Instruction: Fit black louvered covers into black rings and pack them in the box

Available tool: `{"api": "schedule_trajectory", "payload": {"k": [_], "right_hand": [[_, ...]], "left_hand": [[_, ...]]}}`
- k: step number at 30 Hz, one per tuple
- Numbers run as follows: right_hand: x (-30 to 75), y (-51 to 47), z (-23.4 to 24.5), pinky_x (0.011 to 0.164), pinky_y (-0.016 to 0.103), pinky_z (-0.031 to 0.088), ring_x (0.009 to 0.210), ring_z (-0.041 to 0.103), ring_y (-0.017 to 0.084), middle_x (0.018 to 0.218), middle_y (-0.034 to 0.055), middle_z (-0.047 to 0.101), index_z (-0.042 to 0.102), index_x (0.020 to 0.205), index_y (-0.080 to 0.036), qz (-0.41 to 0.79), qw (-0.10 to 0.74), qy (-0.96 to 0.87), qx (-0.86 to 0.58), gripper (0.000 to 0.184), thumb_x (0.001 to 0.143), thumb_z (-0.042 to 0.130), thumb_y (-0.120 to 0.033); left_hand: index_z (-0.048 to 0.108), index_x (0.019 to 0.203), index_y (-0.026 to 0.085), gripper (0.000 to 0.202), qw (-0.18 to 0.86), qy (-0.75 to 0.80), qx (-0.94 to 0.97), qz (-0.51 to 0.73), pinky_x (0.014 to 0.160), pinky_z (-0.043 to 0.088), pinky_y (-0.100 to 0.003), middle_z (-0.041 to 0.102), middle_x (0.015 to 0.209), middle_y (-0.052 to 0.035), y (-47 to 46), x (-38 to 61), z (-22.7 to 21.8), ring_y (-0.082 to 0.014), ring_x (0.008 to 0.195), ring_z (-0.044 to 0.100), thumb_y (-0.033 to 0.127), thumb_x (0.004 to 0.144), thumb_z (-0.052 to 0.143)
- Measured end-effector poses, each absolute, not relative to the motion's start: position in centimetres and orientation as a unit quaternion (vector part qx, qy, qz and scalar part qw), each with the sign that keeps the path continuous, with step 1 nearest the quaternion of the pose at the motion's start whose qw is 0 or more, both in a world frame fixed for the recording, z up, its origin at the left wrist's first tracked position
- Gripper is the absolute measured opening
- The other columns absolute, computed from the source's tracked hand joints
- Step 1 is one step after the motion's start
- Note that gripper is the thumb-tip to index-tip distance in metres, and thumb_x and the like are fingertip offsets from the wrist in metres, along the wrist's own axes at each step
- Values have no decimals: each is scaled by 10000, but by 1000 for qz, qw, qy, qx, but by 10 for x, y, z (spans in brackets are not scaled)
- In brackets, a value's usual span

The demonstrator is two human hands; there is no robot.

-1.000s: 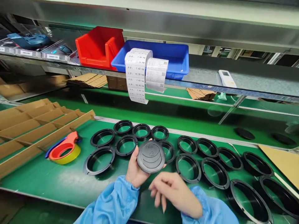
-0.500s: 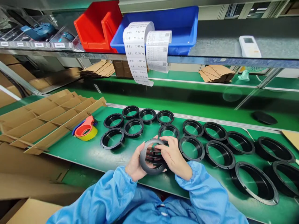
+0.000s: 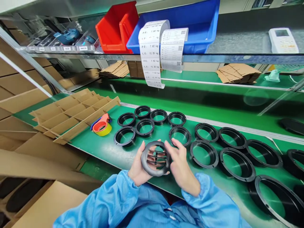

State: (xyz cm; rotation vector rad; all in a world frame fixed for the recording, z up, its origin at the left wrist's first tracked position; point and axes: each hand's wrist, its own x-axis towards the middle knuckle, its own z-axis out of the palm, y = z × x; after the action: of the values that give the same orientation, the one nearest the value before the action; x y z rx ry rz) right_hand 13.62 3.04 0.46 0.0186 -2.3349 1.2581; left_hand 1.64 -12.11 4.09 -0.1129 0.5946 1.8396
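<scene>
A round black air vent (image 3: 146,164) with several slats across its opening is in my left hand (image 3: 136,169), above the bench's front edge. The left fingers wrap round its left side and back, and fingertips show through the slats. My right hand (image 3: 181,166) is at the vent's right rim with fingers stretched out and slightly apart, the index finger against or just over the rim. Whether it bears any of the vent's weight cannot be seen. Just beyond both hands, several black flanged rings, among them a near ring (image 3: 204,154), lie on the green bench (image 3: 106,160).
A cardboard divider grid (image 3: 78,109) and a tape dispenser (image 3: 101,126) lie to the left. Overhead, a shelf carries a red bin (image 3: 114,31), a blue bin (image 3: 197,44) with hanging label rolls (image 3: 152,53), and a white handheld device (image 3: 283,41). Cardboard boxes (image 3: 47,152) stand lower left.
My right fingers have come out of the vent's opening to its right rim. The vent has turned to show its slats more squarely. The camera view has shifted left.
</scene>
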Motion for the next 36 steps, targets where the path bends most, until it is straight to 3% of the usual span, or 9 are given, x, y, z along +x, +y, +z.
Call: {"api": "schedule_trajectory", "payload": {"k": [4,9,14,16,18,19,21,27,36], "right_hand": [[137,13,-5,1183,661,236,1488,87,359,1632,76,97,188,1589,-319,302,191,-928,103,728,984,433,-642],[122,0,-3,1146,657,313,1487,113,416,1637,157,0,97,1599,-249,355,91,-926,86,1199,709,807,-623],[117,-13,-5,1175,581,321,1493,141,361,1626,120,120,62,1593,-263,403,62,-904,127,1179,674,790,-388],[120,-13,-4,1181,574,315,1492,150,340,1621,93,141,59,1587,-293,406,70,-906,96,1136,685,747,-329],[122,-10,-2,1184,572,309,1488,167,325,1617,76,151,60,1583,-313,392,76,-916,48,1089,709,710,-297],[122,-8,-1,1183,570,310,1484,178,321,1617,71,152,60,1582,-318,380,79,-921,28,1075,719,701,-289],[123,-6,2,1179,569,314,1478,191,326,1617,71,150,59,1582,-321,351,83,-933,13,1062,735,700,-294],[122,-8,5,1121,613,361,1445,239,374,1607,89,192,80,1584,-321,278,99,-956,12,1014,764,675,-295],[85,-16,29,1086,611,371,1363,310,416,1559,200,280,294,1538,-108,171,139,-974,51,958,748,696,-472]], "left_hand": [[602,1276,261,486,545,271,-126,784,985,503,-484,707,1113,-75,-133,16,32,-286,1074,652,589,920,568],[648,1196,141,635,585,316,-102,740,992,489,-407,709,1048,-135,-148,35,22,-306,1112,633,682,873,566],[597,1268,196,775,596,433,19,676,893,507,-369,664,1111,-128,-167,36,30,-289,1101,616,826,844,442],[589,1249,203,739,486,575,33,658,803,517,-345,628,1133,-126,-180,11,35,-275,1060,610,808,849,446],[573,1244,184,591,239,750,16,617,783,518,-333,574,1184,-130,-194,-32,39,-258,1046,588,641,870,552],[561,1255,171,547,91,818,-6,568,832,520,-343,540,1232,-134,-202,-57,39,-253,1059,576,512,834,636],[466,1354,152,667,6,843,-41,537,954,494,-373,404,1393,-161,-215,-102,37,-254,1126,540,313,753,708],[576,1070,113,362,174,800,-17,574,503,511,-285,640,861,-68,-225,-116,24,-149,506,587,134,710,616],[539,1073,165,377,343,647,47,679,565,594,-288,604,1092,-83,-191,-2,15,-130,567,647,308,776,722]]}}
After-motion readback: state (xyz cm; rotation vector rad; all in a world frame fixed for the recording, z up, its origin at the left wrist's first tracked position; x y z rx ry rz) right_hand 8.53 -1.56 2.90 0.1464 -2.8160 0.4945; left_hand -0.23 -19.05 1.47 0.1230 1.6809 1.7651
